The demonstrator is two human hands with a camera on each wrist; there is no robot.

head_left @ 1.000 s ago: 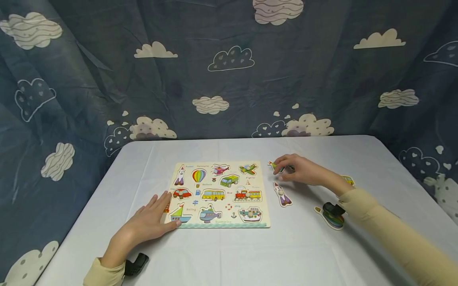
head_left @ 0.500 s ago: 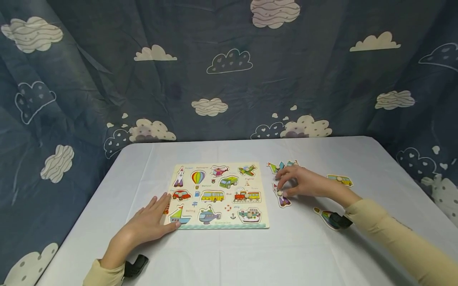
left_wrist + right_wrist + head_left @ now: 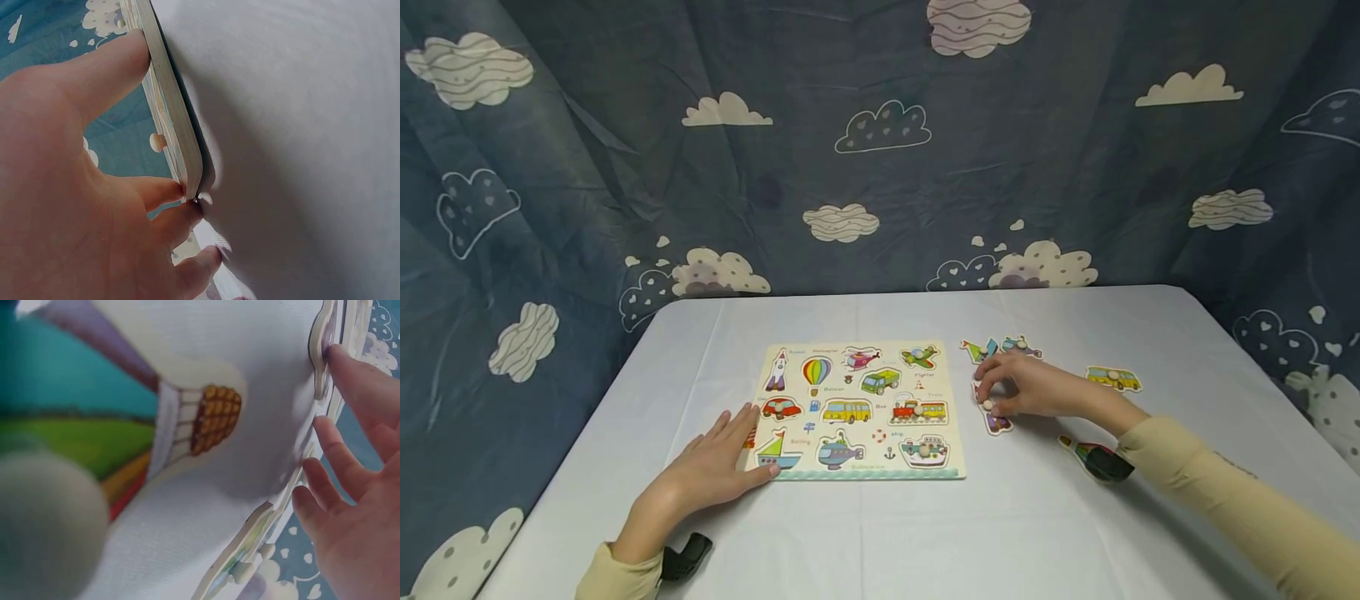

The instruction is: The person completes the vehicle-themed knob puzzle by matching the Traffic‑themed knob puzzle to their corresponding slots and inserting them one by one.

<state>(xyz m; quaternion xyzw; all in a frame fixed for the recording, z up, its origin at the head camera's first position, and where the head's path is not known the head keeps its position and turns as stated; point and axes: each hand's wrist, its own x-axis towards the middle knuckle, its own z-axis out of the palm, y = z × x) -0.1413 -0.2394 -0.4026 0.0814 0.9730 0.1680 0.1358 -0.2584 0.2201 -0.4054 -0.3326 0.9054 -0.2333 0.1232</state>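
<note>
Cloud-print cloth [image 3: 760, 192] is hanging behind. Your left hand [image 3: 711, 467], fingers extended, is touching the board [image 3: 850, 476] at eight o'clock; train [image 3: 917, 410] and ship [image 3: 925, 451] are sitting apparently fitted. At three, your right hand [image 3: 1030, 385] is pinching the rocket piece [image 3: 997, 423]; sailboat [image 3: 976, 351], balloon [image 3: 1079, 453] and bus [image 3: 1113, 379] are remaining loose.

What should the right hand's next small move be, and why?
Probably pinch the knob of the rocket piece and lift slightly. The right hand is at that piece, close to the knob; whether it grips it is hard to tell. The rocket picture on the puzzle board shows no knob, so that spot looks unfilled. The left hand touches the board, likely steadying it.
</note>
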